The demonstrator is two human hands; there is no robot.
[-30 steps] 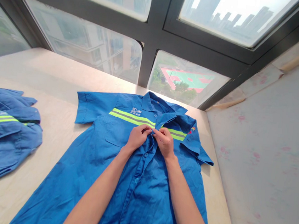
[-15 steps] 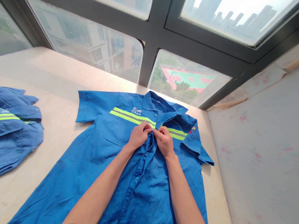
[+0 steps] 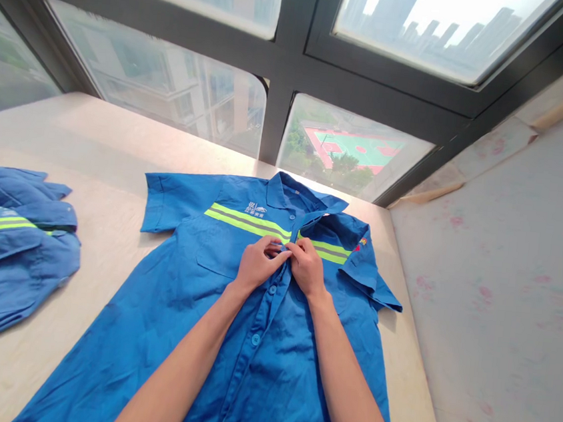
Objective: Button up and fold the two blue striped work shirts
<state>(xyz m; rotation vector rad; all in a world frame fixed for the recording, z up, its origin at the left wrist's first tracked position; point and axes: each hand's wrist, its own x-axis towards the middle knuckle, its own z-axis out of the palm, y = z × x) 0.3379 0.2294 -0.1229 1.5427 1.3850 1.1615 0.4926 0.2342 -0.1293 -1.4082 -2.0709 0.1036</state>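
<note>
A blue short-sleeved work shirt (image 3: 158,332) lies front side up, with yellow-green reflective stripes across the chest and its collar towards the window. My left hand (image 3: 257,263) is at the button placket on the chest, thumb and bent fingers closing on the cloth. Right beside it, my right hand (image 3: 308,265) pinches the other front edge between thumb and fingers. The fingertips of both hands nearly meet, and whatever button sits between them is hidden. Below the hands, a blue button (image 3: 255,339) shows on the placket. Near the collar, the front hangs open.
Another folded blue garment (image 3: 9,263) with a reflective stripe lies at the left on the pale surface (image 3: 104,219). A dark window frame (image 3: 277,103) rises behind the shirt. On the right stands a wall (image 3: 512,309) with a pink flower pattern.
My left thumb has stretched towards my right fingers, and the left fingers have parted slightly from it. The right hand has stayed at the placket. The view has shifted a little.
</note>
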